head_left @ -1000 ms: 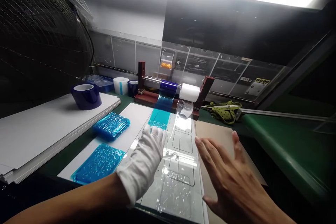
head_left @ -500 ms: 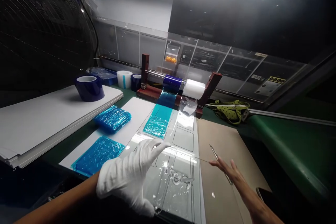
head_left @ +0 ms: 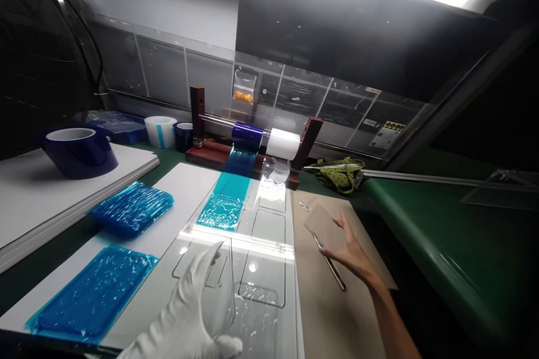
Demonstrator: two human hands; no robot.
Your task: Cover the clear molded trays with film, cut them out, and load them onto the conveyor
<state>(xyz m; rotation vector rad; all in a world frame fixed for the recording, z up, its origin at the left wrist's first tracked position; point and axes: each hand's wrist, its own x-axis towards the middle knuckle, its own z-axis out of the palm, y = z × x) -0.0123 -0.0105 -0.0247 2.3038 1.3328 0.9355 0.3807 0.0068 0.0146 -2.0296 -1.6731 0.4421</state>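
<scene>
My left hand (head_left: 181, 314), in a white glove, grips a clear panel (head_left: 221, 297) by opposite edges between thumb and fingers. It holds the panel tilted above a pale sheet with printed outlines (head_left: 168, 275). My bare right hand (head_left: 351, 247) is over the brown board (head_left: 324, 314) with a small clear film (head_left: 322, 221) between thumb and fingers. A slim metal tool (head_left: 332, 272), pointed and tweezer-like, appears to lie on the board under my right thumb. Left of the sheet are two stacks of blue-filmed panels (head_left: 95, 291), (head_left: 132, 207).
A wooden stand (head_left: 309, 140) carries a blue film roll (head_left: 247, 137) and a white roll (head_left: 283, 143), their strips drawn toward me. A large blue roll (head_left: 80, 157) rests on stacked white boards (head_left: 25, 202). A green patterned pouch (head_left: 337, 174) lies behind the board.
My view has turned right. My left hand has tilted the clear panel up. My right hand has moved away from it with the clear film, toward the back of the brown board.
</scene>
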